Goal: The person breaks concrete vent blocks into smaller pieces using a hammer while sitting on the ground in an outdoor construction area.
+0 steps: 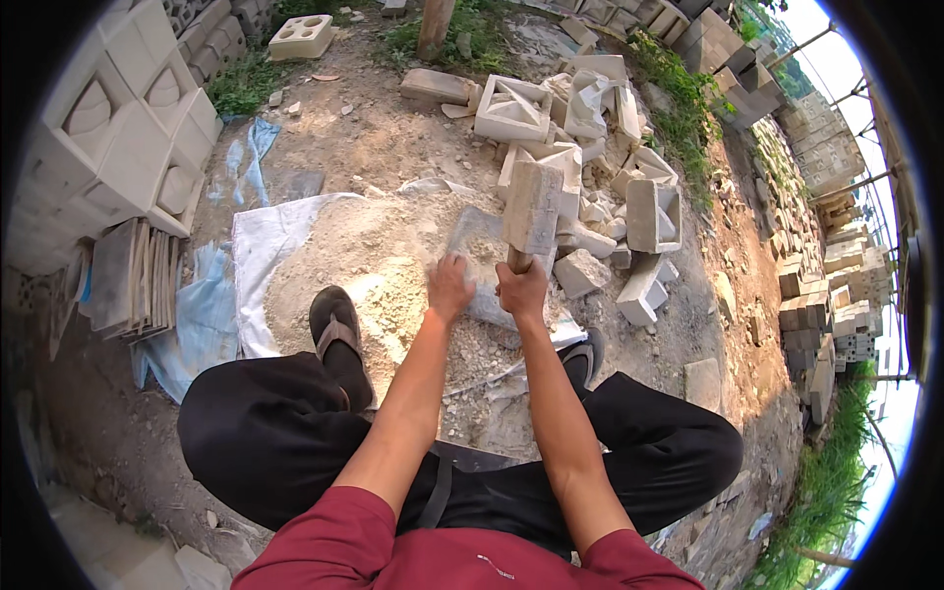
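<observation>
My right hand [522, 292] is closed round the short wooden handle of a mallet [533, 208]. Its big, block-shaped head is dusty and raised, pointing away from me. Beside it, my left hand [450, 287] is low over the crushed rubble, its fingers smeared by motion, so I cannot make out whether it holds anything. Under and between the hands lies a grey, dust-covered slab [484, 307]. Pale crumbled rubble [344, 251] is spread over a white sheet [258, 295] in front of me, between my sandalled feet.
Broken pale hollow blocks [513, 110] are heaped beyond the mallet and to its right. At left stand stacked decorative blocks [118, 128], thin boards [138, 280] and a blue sheet [202, 324]. A wooden post [436, 29] rises at the back. More blocks [826, 315] line the far right.
</observation>
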Demonstrator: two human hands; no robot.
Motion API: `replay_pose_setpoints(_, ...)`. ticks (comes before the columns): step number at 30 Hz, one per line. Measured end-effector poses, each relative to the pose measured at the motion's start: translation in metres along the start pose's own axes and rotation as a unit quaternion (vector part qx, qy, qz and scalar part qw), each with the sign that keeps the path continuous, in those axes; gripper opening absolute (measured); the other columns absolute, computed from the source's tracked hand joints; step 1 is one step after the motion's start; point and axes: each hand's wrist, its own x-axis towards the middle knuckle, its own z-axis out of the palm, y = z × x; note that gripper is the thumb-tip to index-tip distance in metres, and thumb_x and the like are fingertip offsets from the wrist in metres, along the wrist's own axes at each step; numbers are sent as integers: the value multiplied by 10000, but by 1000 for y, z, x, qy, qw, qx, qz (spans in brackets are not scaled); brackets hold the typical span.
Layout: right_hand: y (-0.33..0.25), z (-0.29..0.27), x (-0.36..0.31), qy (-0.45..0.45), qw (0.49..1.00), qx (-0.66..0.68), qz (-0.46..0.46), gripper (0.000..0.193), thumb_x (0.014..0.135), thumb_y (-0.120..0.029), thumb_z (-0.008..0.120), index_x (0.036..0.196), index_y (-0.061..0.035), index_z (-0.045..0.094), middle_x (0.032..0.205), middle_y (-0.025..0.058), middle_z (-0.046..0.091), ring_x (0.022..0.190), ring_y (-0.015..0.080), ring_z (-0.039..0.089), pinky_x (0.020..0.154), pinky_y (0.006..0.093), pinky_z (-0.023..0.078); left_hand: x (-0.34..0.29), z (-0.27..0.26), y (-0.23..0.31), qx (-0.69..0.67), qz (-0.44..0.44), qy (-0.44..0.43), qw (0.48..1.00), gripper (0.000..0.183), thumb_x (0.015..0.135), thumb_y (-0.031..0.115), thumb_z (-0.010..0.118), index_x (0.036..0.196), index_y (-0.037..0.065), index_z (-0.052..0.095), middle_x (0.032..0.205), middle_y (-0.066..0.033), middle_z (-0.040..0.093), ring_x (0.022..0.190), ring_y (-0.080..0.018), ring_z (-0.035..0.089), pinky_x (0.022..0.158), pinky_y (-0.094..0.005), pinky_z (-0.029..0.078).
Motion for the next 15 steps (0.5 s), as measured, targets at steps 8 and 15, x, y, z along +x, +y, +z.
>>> replay_pose_setpoints(8,25,-12,-8,-157,951,-223,148,264,719,-224,698,738,35,649,646,146,657,545,247,668,517,361,527,4,-4,-7,-31,-13,51,998,479,752,180,665,1189,16,555,1177,-171,566,1120,-353,524,993,-442,394)
replay_pose_setpoints(15,-11,-14,1,-107,981,-114,114,339,710,-274,695,801,50,657,662,186,664,581,265,672,573,369,537,-4,-1,-8,-61,-6,44,997,485,774,137,630,1221,-14,518,1222,-207,543,1142,-377,508,1017,-441,398)
